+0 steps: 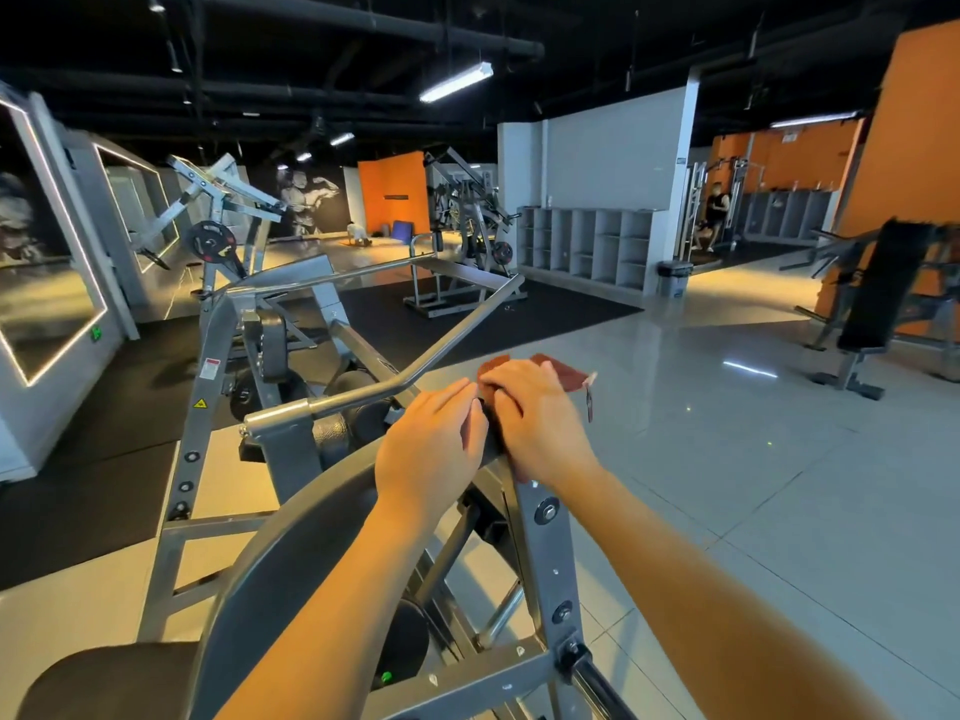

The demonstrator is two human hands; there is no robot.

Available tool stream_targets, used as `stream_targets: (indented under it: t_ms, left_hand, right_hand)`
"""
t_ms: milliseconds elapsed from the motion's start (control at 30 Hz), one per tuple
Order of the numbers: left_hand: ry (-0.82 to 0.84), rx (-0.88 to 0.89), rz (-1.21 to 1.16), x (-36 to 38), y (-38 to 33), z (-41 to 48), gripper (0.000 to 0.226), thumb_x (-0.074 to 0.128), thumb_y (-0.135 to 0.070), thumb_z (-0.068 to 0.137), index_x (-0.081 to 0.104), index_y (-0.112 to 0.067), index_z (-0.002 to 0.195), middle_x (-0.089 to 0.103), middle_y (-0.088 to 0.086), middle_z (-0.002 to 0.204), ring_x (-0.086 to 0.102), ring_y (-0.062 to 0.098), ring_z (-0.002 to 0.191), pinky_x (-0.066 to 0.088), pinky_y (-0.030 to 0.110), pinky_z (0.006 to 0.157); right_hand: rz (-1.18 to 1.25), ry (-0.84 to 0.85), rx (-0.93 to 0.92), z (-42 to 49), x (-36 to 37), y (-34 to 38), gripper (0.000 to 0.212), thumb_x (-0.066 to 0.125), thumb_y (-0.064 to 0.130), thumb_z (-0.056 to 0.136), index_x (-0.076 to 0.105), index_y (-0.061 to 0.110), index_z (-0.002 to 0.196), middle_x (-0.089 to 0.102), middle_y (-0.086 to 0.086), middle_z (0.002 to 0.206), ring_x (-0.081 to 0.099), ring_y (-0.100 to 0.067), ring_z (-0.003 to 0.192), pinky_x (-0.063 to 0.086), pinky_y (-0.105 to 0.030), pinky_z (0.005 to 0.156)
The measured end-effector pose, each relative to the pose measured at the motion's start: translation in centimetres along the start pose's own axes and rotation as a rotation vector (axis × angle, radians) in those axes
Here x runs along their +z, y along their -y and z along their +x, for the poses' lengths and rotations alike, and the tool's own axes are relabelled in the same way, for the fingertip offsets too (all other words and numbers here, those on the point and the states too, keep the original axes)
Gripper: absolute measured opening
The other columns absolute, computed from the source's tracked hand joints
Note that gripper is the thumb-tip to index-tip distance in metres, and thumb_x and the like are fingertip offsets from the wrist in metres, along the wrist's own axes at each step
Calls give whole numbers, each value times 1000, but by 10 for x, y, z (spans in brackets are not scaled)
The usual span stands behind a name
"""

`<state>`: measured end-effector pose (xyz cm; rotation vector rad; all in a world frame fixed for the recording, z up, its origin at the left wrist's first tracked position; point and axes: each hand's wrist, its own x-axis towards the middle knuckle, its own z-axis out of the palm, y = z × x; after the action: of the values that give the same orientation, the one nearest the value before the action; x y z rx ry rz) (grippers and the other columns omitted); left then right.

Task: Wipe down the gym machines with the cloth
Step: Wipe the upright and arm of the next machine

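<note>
Brown cloth (563,372) in right hand (540,426), label (210,368) illegible

This is looking like a commercial gym. A grey steel plate-loaded machine (208,407) is standing in the foreground. A second machine (228,197) carrying a black weight plate (210,242) and a third machine (467,215) are standing farther back by black rubber matting (467,322). A padded incline bench (878,293) is leaning at the right. Open cubby shelving (587,246) is lining a white wall, a lit-edged mirror (47,293) is hanging on the left, and a bodybuilder mural (304,194) is covering the far wall. One person (718,213) is sitting at a cable station (740,189); another person (357,233) is crouching on the floor.
</note>
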<state>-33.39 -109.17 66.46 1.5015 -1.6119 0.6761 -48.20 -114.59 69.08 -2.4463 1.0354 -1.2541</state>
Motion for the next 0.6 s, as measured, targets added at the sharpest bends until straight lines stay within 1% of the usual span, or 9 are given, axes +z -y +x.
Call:
stream_targets:
  t_ms: [100,167,233,300,333,400,467,533,600]
  left_hand:
    - [17,14,-17,-2,3,-2,29,59,-31,99,75,-18,120,74,-2,120,69,16,110,40,23,101]
    - [12,23,-17,-3,6,-4,26,67,-25,95,76,-15,117,75,0,117,70,17,109,40,24,101]
    - [18,18,-17,-3,7,-7,25,69,-24,94,77,-15,116,75,-1,116,70,16,108,39,23,101]
    - [20,16,-19,-4,6,-10,25,70,-24,93,77,-15,116,75,-1,117,70,15,108,39,22,102]
    - [17,15,-27,-4,5,-10,26,71,-23,93,76,-14,117,75,0,117,70,16,108,39,23,102]
    - [11,8,-54,-7,4,-10,26,68,-24,95,75,-14,118,74,1,118,70,17,108,38,24,103]
    - [0,-22,-109,-10,4,-14,27,61,-29,99,74,-15,119,74,1,119,70,18,109,38,24,104]
    - [-19,-41,-151,-12,5,-21,32,55,-34,101,74,-16,120,74,1,119,70,19,108,40,26,104]
    - [-19,-26,-148,-13,5,-27,36,53,-36,100,74,-16,120,74,0,120,70,18,109,42,27,103]
  right_hand:
    - [-26,42,-28,-6,-4,-2,29,43,30,106,64,26,125,63,6,126,51,-7,116,37,-37,115]
    - [-131,37,44,4,-14,-8,30,41,27,106,62,26,127,60,8,121,51,-15,119,36,-35,112]
    - [-138,-12,158,13,-22,-7,28,38,22,106,64,25,118,59,8,109,52,-17,110,39,-41,111]
    - [-111,-75,167,14,-17,0,29,37,20,106,66,24,105,61,7,102,55,-15,101,36,-44,115]
    - [-95,-79,154,10,-11,7,27,40,20,105,67,22,103,61,6,101,57,-15,99,40,-42,111]
    - [-38,-59,53,-1,3,17,22,50,15,102,71,13,109,65,-4,107,60,-24,103,47,-42,101]
    - [32,-34,-34,-16,15,21,25,56,9,99,69,6,120,66,-12,121,57,-27,115,45,-41,104]
    - [56,-40,-30,-27,20,20,31,61,12,98,66,8,128,63,-10,131,56,-23,122,41,-31,110]
    - [45,-36,29,-34,20,20,34,60,19,99,64,15,133,59,-4,137,53,-15,125,32,-19,110]
